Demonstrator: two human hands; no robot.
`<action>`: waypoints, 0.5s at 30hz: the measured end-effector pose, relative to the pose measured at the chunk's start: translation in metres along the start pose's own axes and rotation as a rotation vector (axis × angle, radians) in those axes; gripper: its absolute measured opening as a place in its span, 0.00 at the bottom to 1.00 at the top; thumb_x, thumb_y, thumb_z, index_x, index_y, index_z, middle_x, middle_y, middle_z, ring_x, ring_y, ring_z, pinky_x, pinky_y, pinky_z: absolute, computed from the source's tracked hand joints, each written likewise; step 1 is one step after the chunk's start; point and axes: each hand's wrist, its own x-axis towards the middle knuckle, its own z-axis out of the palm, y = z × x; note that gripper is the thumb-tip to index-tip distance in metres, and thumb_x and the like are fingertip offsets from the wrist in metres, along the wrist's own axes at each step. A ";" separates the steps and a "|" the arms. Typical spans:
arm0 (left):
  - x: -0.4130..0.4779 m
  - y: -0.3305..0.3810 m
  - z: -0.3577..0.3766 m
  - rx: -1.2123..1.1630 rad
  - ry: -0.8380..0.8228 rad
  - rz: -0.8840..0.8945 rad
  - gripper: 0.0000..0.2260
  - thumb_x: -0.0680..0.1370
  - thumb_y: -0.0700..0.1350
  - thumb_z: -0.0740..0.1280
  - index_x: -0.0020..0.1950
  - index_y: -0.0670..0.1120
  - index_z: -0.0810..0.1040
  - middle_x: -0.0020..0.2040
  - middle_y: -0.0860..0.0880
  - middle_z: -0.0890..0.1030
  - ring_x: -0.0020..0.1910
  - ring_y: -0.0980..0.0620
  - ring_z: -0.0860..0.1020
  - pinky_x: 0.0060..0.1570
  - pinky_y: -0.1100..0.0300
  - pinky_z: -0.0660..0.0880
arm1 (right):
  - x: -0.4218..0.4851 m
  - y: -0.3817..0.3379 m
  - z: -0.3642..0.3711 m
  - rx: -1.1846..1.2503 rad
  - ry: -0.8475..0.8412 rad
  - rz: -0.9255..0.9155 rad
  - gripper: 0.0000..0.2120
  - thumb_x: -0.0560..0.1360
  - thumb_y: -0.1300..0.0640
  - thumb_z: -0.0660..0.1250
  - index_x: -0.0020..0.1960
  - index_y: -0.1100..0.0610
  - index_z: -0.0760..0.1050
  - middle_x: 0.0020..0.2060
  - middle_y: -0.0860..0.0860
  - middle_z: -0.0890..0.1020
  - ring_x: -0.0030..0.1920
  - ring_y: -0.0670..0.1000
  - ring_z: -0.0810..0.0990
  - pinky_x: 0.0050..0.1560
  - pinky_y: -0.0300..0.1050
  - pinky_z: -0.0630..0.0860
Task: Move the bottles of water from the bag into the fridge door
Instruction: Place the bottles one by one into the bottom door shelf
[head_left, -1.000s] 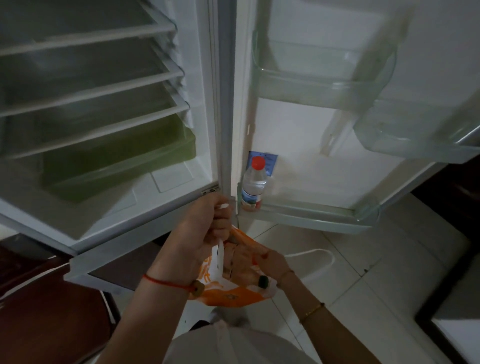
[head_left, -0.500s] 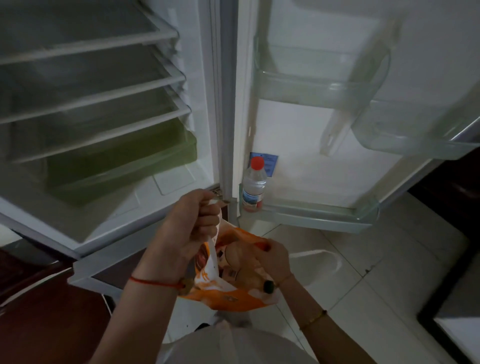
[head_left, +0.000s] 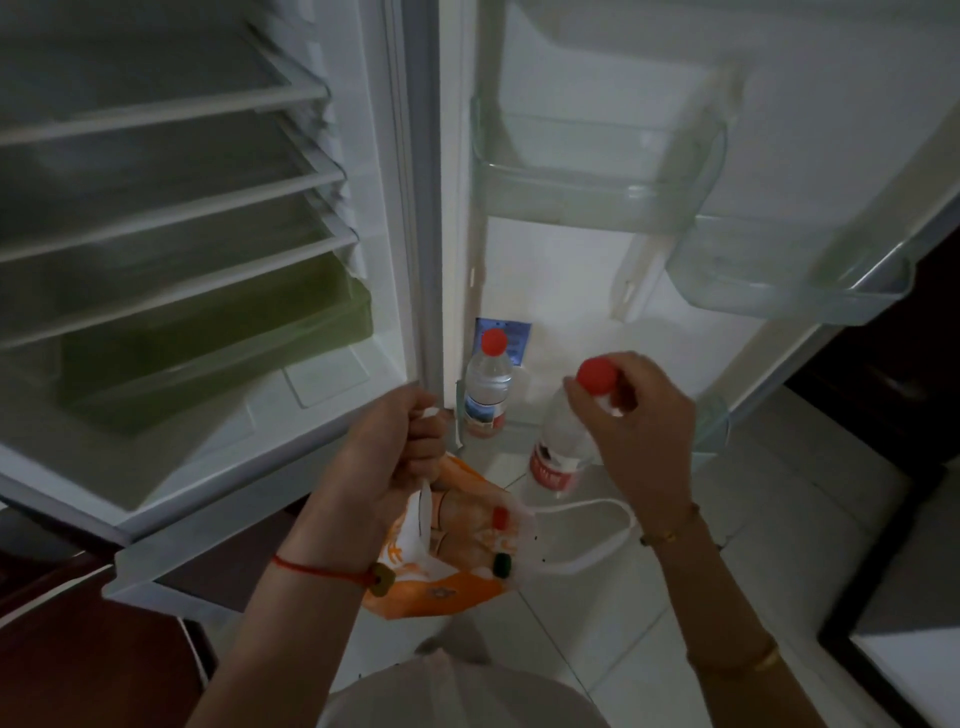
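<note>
My right hand (head_left: 636, 415) grips a clear water bottle (head_left: 561, 441) with a red cap by its neck, holding it in the air above the bag and in front of the lowest door shelf. My left hand (head_left: 400, 441) is closed on a white handle of the orange and white bag (head_left: 447, 582), which hangs open below it; a red cap and a dark cap show inside. Another red-capped water bottle (head_left: 487, 387) stands upright at the left end of the lowest fridge door shelf (head_left: 711, 421).
The open fridge shows bare glass shelves (head_left: 171, 213) and a green drawer (head_left: 208, 353) on the left. Two clear door bins (head_left: 597, 192) hang higher on the door. Below is a white tiled floor (head_left: 597, 613), with dark furniture at both sides.
My right hand has come out of the bag holding a water bottle and has risen up and to the right, toward the door shelf. My left hand still holds the bag handle.
</note>
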 end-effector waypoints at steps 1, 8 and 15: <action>0.001 0.000 -0.002 -0.007 0.006 -0.001 0.14 0.80 0.41 0.54 0.35 0.49 0.59 0.23 0.54 0.57 0.14 0.60 0.55 0.13 0.70 0.52 | 0.007 0.000 -0.004 0.009 0.042 -0.021 0.09 0.70 0.55 0.75 0.44 0.58 0.77 0.35 0.51 0.78 0.34 0.49 0.73 0.39 0.36 0.70; 0.008 0.000 -0.016 -0.058 0.023 0.041 0.06 0.79 0.40 0.53 0.44 0.49 0.64 0.21 0.55 0.58 0.14 0.61 0.56 0.13 0.72 0.53 | 0.040 0.034 0.034 0.018 0.041 -0.074 0.09 0.72 0.55 0.73 0.46 0.59 0.77 0.37 0.50 0.76 0.37 0.48 0.71 0.42 0.38 0.69; 0.007 0.004 -0.009 -0.089 0.050 0.018 0.06 0.80 0.41 0.53 0.43 0.48 0.63 0.20 0.55 0.59 0.13 0.61 0.56 0.13 0.73 0.52 | 0.042 0.070 0.086 -0.012 -0.085 0.019 0.11 0.71 0.55 0.73 0.47 0.60 0.75 0.40 0.55 0.79 0.41 0.54 0.75 0.45 0.46 0.73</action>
